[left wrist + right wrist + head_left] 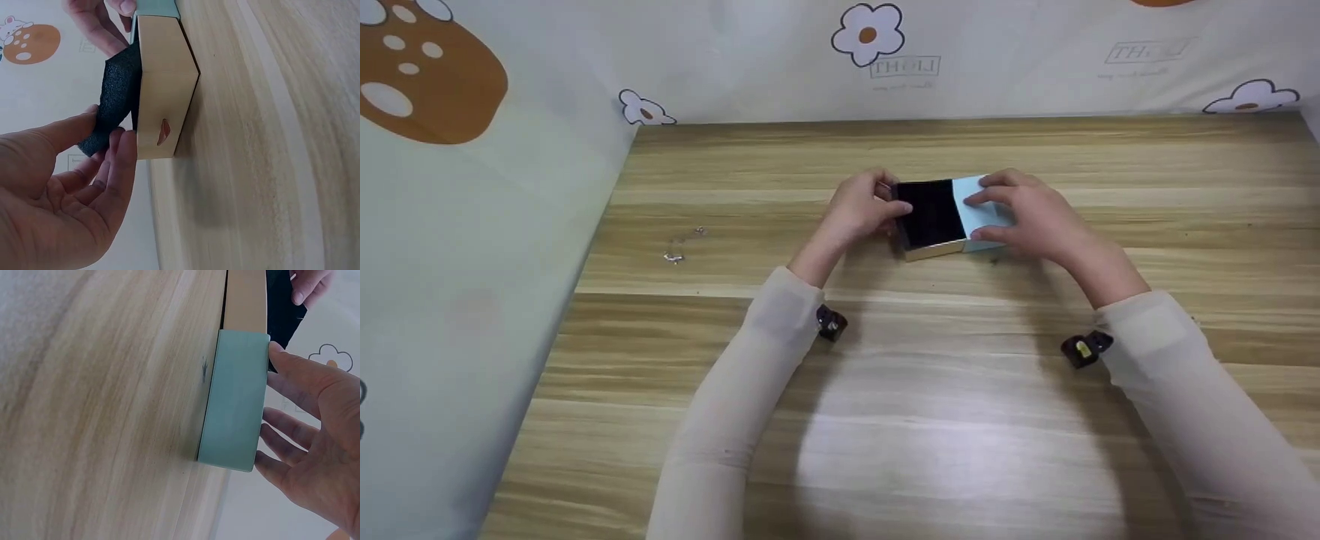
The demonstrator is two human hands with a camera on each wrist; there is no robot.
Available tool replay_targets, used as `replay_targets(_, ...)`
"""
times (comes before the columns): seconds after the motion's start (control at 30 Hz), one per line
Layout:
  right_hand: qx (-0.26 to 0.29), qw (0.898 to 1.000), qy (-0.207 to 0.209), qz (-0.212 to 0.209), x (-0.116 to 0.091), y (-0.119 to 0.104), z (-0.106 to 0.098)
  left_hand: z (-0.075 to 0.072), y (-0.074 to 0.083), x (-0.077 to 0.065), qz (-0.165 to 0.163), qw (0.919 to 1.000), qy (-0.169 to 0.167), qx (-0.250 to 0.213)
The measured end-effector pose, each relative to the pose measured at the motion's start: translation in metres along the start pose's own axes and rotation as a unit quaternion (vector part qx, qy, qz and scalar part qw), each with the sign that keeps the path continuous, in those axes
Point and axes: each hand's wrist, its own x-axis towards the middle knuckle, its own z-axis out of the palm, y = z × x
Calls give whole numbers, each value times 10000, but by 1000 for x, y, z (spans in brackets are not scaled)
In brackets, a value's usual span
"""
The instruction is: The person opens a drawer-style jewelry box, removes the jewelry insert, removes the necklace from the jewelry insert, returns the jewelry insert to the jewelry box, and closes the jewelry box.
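Note:
A small drawer-style box rests on the table, its beige inner tray (166, 84) pulled partway out of a light blue sleeve (233, 399). A black foam pad (115, 84) lies at the tray's open top, tilted up at the left end. My left hand (859, 206) pinches that raised end between thumb and fingers. On top of the blue sleeve, my right hand (1039, 214) rests with its fingers and thumb spread. The tray's end has a small slit (163, 131). What lies under the foam is hidden.
A thin silvery chain, perhaps a bracelet (673, 259), lies on the wood-grain table (930, 420) left of my left hand. Behind the table and along its left side hangs a pale sheet (750, 60) printed with flowers.

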Motion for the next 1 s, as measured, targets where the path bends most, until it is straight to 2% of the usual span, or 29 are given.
replay_targets(0.13, -12, 10000, 7, -5, 0, 0, 0, -2, 1, -3, 252, 9980, 100, 568)
replay_targets(0.27, -24, 10000, 48, -43, 0, 0, 0, -2, 2, -7, 529, 9915, 249, 1161)
replay_targets(0.37, -14, 10000, 36, -30, 0, 0, 0, -1, 3, -10, 716, 9830, 275, 1666)
replay_targets(0.5, 13, 10000, 4, 11, 1, 0, 0, 2, 5, -14, 1038, 9650, 173, 2401)
replay_targets(0.63, 8, 10000, -12, 22, 1, 0, 0, 4, 6, -18, 1362, 9456, -89, 2953)
replay_targets(0.77, -5, 10000, -33, 28, 1, 0, 0, 7, 5, -20, 1472, 9279, -398, 3403)
replay_targets(0.87, 8, 10000, -39, 43, 1, 0, 0, 8, 4, -21, 1430, 9226, -558, 3540)
replay_targets(1.0, 5, 10000, -11, 42, 1, 1, 1, 9, 4, -22, 1371, 9211, -632, 3589)
